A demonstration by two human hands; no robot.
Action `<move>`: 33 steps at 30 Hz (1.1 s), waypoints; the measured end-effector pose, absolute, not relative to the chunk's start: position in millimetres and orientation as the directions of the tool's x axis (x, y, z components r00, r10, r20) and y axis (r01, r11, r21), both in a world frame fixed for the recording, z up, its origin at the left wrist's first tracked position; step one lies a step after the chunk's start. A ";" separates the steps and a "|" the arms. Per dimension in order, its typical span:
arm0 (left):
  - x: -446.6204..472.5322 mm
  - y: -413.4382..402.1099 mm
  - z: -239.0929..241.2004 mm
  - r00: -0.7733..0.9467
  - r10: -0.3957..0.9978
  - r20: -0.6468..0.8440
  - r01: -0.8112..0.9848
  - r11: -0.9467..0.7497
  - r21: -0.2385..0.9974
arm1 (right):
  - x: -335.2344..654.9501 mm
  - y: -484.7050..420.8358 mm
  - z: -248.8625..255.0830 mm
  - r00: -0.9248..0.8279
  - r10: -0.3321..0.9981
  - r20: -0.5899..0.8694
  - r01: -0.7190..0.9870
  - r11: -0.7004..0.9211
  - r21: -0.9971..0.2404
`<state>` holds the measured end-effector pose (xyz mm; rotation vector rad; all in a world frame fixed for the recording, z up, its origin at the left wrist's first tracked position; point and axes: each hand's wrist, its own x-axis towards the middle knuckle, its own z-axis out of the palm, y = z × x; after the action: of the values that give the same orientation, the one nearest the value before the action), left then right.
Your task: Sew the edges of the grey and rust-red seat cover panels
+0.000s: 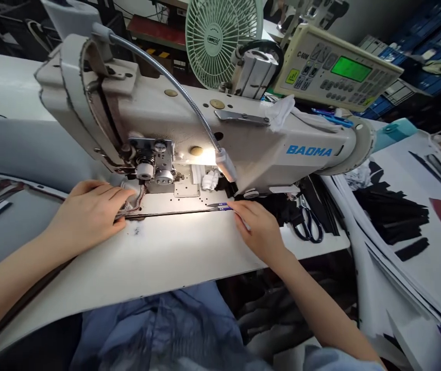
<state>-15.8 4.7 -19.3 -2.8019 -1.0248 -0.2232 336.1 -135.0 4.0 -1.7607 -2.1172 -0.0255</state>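
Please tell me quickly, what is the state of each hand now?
Left hand: curled on fabric strip, grip unclear.
Right hand: closed, holding blue-handled tool.

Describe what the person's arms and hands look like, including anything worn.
The left hand and right hand are bare, without gloves, as are the left forearm and right forearm. A light blue sleeve shows near the right elbow.
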 end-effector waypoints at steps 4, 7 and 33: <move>-12.6 0.2 -19.3 0.755 0.623 0.202 0.651 -0.750 -0.118 | 299.1 -76.7 1.9 -0.097 0.979 0.182 0.994 0.102 -0.023; -12.3 -0.4 -20.9 0.757 0.619 0.211 0.648 -0.752 -0.122 | 288.4 -46.5 -4.4 0.009 0.992 0.123 0.993 -0.023 0.112; -3.3 5.6 -12.8 0.792 0.603 0.097 0.611 -0.782 -0.124 | 204.9 -21.3 -25.2 -0.514 0.857 0.031 0.854 0.508 0.114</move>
<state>-3.3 5.6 -12.8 -2.8311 -0.9650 -0.0781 204.9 -21.3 -25.2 -1.5626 -2.7529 -0.1823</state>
